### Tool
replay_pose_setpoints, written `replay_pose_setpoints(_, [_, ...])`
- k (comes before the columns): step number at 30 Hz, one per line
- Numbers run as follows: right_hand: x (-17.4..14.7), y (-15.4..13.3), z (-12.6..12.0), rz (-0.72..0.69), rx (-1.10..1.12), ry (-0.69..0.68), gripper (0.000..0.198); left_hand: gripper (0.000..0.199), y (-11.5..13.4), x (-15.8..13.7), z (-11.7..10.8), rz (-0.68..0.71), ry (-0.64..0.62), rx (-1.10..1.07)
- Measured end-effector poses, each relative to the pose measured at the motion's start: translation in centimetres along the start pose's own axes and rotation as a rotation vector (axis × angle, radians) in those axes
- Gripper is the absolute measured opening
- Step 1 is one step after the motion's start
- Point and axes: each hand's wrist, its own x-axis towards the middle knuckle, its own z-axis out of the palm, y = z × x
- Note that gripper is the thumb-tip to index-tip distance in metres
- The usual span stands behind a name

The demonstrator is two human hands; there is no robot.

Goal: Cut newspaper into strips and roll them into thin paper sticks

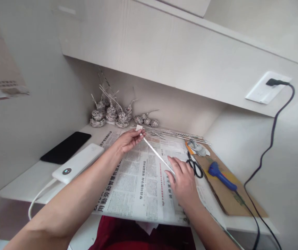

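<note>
A thin rolled paper stick point(154, 150) runs slantwise between my two hands, above the newspaper point(130, 180). My left hand point(130, 139) pinches its far end, where a small flat white paper piece point(139, 127) stands out beyond the fingertips. At the near end my right hand point(182, 177) has thumb and fingers about the stick, and its palm hides how the stick goes on. Black-handled scissors point(196, 168) lie right beside the right hand's knuckles. Behind the left hand, several more paper sticks point(175, 133) are spread along the back of the table.
Several woven paper gourd shapes point(111, 114) stand in the back left corner, near small woven balls point(146, 120). At left lie a black phone point(65, 147) and a white power bank point(77, 163). A blue glue gun point(223, 177) rests on cardboard point(236, 201), its cord hanging right.
</note>
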Motion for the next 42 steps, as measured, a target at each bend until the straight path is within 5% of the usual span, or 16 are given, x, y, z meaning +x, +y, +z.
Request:
replay_pose_setpoints(3, [0.3,0.9,0.0,0.193,0.258,-0.162,0.033,0.015,0.0,-0.2,0.1,-0.008,-0.022,0.001])
replay_pose_setpoints(7, [0.7,0.0,-0.7,0.616,0.986,-0.65,0.047,0.015,0.1,-0.2,0.0,-0.001,-0.083,-0.012])
replay_pose_setpoints(9, [0.9,-0.5,-0.8,0.71,1.189,-0.806,0.051,0.014,0.2,-0.1,0.0,0.003,-0.088,-0.022])
replay_pose_setpoints(11, [1.0,-0.7,-0.7,0.693,1.12,-0.752,0.048,0.013,0.2,-0.1,-0.1,0.004,-0.076,-0.02])
replay_pose_setpoints(15, [0.8,-0.8,-0.1,0.466,0.71,-0.43,0.031,0.013,0.2,0.0,-0.2,0.011,-0.061,-0.004])
replay_pose_setpoints(22, [0.4,-1.3,0.2,0.66,1.299,-0.823,0.034,0.013,0.2,0.0,-0.4,-0.035,-0.118,-0.032])
replay_pose_setpoints(25, [0.3,-1.7,0.3,0.594,1.071,-0.768,0.036,0.011,0.1,-0.1,-0.4,-0.053,-0.138,-0.019])
replay_pose_setpoints(30, [-0.1,-2.0,0.8,0.333,0.495,-0.399,0.028,0.012,0.0,-0.1,-0.2,-0.036,-0.092,-0.015])
replay_pose_setpoints(37, [-0.2,-1.8,0.8,0.611,1.257,-0.862,0.041,0.017,0.0,0.0,0.0,-0.078,-0.048,-0.064])
replay_pose_setpoints(39, [-0.2,-1.9,0.8,0.589,1.153,-0.796,0.04,0.016,-0.1,0.0,-0.1,-0.082,-0.053,-0.053])
replay_pose_setpoints(42, [-0.2,-2.1,0.9,0.459,0.759,-0.504,0.034,0.014,-0.1,0.1,-0.1,-0.061,-0.035,-0.039])
